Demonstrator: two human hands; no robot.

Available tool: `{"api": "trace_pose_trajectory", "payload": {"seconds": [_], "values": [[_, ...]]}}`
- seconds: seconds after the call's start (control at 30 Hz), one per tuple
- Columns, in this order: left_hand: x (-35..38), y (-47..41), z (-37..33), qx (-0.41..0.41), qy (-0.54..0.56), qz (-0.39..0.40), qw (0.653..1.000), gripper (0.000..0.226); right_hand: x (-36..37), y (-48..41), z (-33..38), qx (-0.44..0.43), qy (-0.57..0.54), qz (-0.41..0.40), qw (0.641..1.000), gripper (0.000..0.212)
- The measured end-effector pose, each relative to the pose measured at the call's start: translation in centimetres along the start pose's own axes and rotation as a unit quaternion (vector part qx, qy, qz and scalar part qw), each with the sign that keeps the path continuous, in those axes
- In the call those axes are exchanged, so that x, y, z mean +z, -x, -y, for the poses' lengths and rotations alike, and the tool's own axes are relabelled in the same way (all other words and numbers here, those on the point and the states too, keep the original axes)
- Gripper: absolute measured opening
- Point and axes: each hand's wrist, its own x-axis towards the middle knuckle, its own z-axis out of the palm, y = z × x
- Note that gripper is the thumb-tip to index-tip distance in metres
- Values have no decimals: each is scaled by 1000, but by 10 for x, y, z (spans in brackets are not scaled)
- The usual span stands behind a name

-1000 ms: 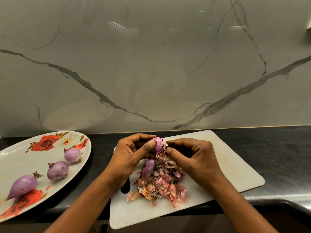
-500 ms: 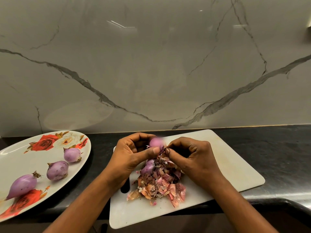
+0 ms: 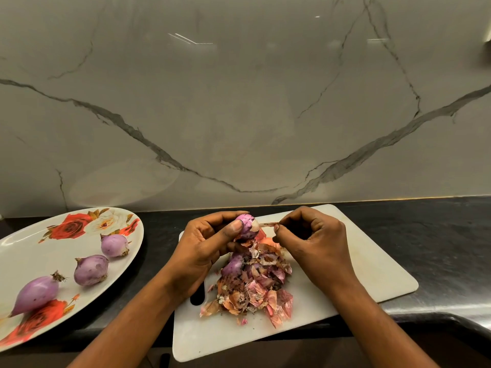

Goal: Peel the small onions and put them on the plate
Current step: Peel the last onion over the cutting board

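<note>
My left hand (image 3: 204, 243) grips a small purple onion (image 3: 247, 226) above the white cutting board (image 3: 353, 264). A thin strip of skin (image 3: 268, 224) stretches from the onion to my right hand (image 3: 313, 240), which pinches its end. Below the hands lies a pile of pink and orange peels (image 3: 255, 288), with another purple onion (image 3: 233, 265) partly buried in it. Three peeled onions rest on the floral oval plate (image 3: 29, 251) at the left: one (image 3: 114, 245), a second (image 3: 91, 270), and a long one (image 3: 37, 292).
The board and plate sit on a dark counter (image 3: 438, 235) that ends at a marble wall (image 3: 239, 102). The counter's front edge curves at the lower right. The board has a handle slot (image 3: 198, 294) beside my left wrist.
My right hand has drawn away to the right, pulling a strip of skin off the onion. The left hand keeps hold of the onion, raised slightly.
</note>
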Motion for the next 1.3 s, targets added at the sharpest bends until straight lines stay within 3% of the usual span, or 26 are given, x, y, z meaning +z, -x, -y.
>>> {"api": "trace_pose_trajectory", "payload": {"seconds": [0.2, 0.3, 0.53, 0.8, 1.07, 1.3], "values": [[1, -1, -1, -6, -2, -3, 1000, 38, 0, 1, 1, -5, -34, 3, 999, 16], [2, 0, -1, 4, -23, -10, 1000, 38, -1, 3, 5, -14, -70, 50, 996, 28], [5, 2, -3, 20, -60, -5, 998, 41, 0, 3, 10, -38, -66, 120, 990, 26], [2, 3, -2, 16, -68, 15, 997, 41, 0, 1, 3, -34, -56, 98, 993, 17], [-2, 0, 1, -1, 26, 24, 999, 36, 0, -2, -1, 39, -104, 32, 993, 13], [-6, -4, 4, -4, 67, 11, 998, 39, 1, 1, 3, 18, -67, 59, 996, 29]]}}
